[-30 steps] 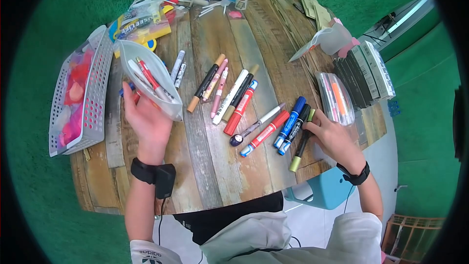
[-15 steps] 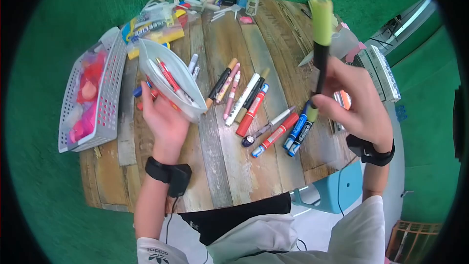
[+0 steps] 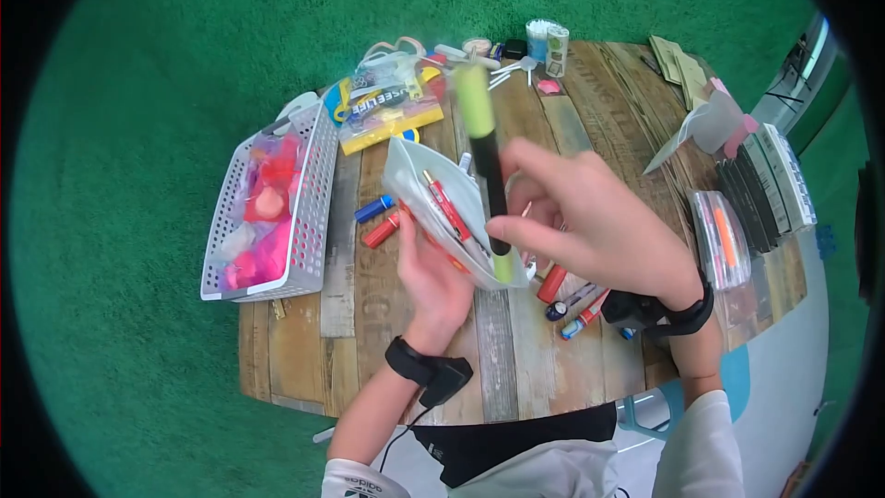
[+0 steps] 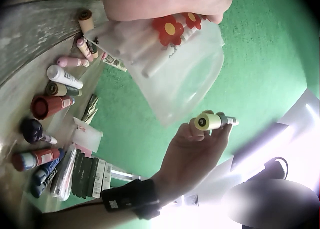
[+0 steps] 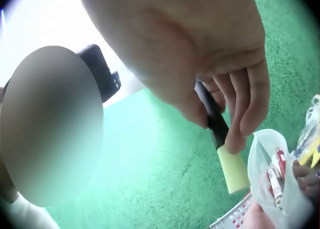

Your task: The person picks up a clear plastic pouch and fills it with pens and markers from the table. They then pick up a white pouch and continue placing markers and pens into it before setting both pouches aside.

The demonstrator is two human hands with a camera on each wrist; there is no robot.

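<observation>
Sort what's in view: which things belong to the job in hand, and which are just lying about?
In use:
- Green-and-black marker, in the right hand
- Pouch, in the left hand
- Pens inside it
- Loose markers, probably

Apparently lying about:
- Basket
- Yellow bag
- Boxes
- Cotton-swab tub

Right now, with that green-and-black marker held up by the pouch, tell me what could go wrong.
The marker could tilt or slip, as the right hand seems to pinch it near its lower end, with most of its length above the fingers. If it goes into the pouch, it may snag on the red pen or others inside. A push might also tip the soft pouch, which only the left hand supports.
</observation>
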